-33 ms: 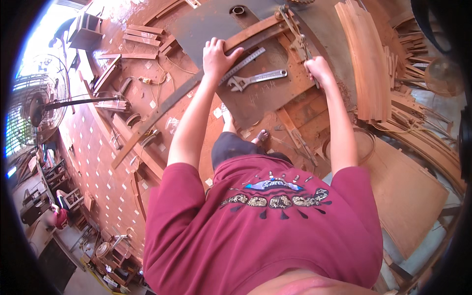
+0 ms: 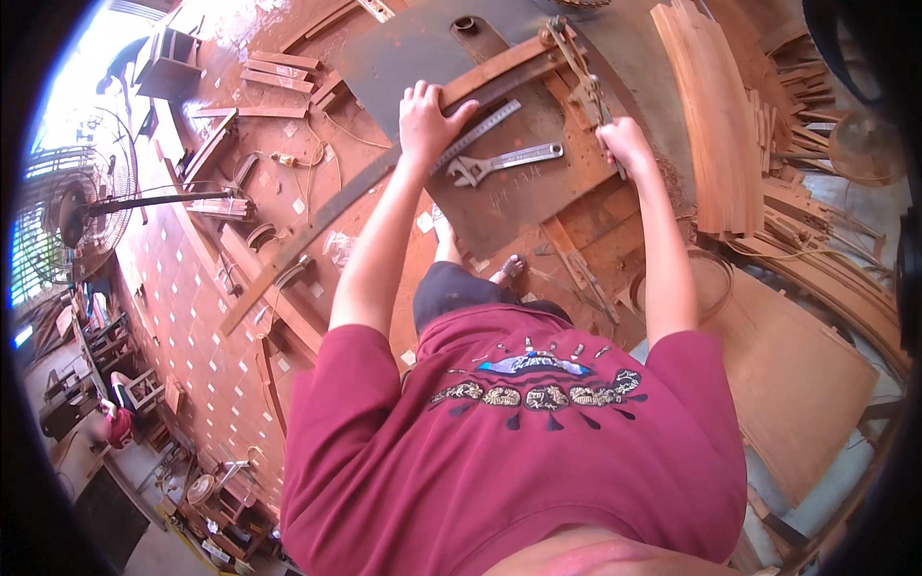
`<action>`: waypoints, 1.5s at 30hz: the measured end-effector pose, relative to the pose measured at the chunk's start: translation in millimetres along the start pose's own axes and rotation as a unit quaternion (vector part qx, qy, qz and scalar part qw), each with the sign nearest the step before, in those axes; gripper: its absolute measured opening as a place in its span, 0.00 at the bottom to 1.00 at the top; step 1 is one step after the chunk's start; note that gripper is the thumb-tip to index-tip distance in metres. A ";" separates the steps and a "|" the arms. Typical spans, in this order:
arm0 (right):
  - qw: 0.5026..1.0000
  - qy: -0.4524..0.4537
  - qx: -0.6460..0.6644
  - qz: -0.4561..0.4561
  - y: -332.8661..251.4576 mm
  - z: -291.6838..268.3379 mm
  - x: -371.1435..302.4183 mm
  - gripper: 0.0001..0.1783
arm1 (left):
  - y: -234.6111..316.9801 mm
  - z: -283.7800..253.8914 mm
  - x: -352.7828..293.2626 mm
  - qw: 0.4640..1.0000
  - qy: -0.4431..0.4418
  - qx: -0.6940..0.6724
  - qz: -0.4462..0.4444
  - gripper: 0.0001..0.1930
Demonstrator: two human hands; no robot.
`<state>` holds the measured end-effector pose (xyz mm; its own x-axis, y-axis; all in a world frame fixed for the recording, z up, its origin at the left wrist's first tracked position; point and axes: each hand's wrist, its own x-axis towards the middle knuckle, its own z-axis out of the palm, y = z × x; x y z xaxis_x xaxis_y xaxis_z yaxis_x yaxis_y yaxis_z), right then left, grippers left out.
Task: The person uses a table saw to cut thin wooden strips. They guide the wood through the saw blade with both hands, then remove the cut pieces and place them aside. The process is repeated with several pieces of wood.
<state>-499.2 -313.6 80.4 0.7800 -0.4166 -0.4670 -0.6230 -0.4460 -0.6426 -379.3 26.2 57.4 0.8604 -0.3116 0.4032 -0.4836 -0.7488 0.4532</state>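
Note:
A long straight wood-and-metal bar [image 2: 357, 189] runs diagonally over the dark metal tabletop [image 2: 519, 202] and past its left edge. My left hand [image 2: 429, 122] rests on the bar, fingers curled over its far side and thumb stretched to the right. At the bar's right end is a metal clamp [image 2: 584, 94] resembling locking pliers. My right hand [image 2: 626, 144] is closed around its handle. Between my hands, an adjustable wrench [image 2: 509, 158] lies on the tabletop beside a steel ruler [image 2: 490, 125].
Curved wooden pieces [image 2: 706, 125] are stacked at the right, above a pale board [image 2: 802, 374]. Wooden strips [image 2: 279, 72] and a cord lie on the tiled floor [image 2: 192, 355] at left. A fan [image 2: 82, 206] stands far left; another person [image 2: 117, 422] is at lower left.
The tabletop, wrench and bar have shifted very slightly in the view. Both hands keep their places on the bar and the clamp handle.

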 end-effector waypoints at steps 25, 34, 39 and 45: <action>0.999 0.022 -0.033 0.036 -17.4 11.6 3.7 0.10 | -8.0 19.7 -1.7 0.999 -0.031 0.017 -0.023 0.30; 0.999 0.012 0.041 -0.004 16.7 30.2 20.5 0.06 | -19.7 40.9 -5.6 0.999 -0.005 0.038 0.014 0.30; 0.998 0.018 0.066 -0.009 27.8 37.0 26.6 0.07 | -24.4 53.0 -6.5 0.998 -0.008 0.064 0.025 0.32; 0.995 0.028 0.086 -0.034 29.9 45.3 35.2 0.11 | -33.1 62.0 -1.2 0.994 0.026 0.077 0.073 0.33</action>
<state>-487.8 -305.8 17.2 0.8128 -0.4353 -0.3873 -0.5455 -0.3349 -0.7683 -354.3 15.1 -7.4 0.7713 -0.3967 0.4977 -0.5693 -0.7797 0.2607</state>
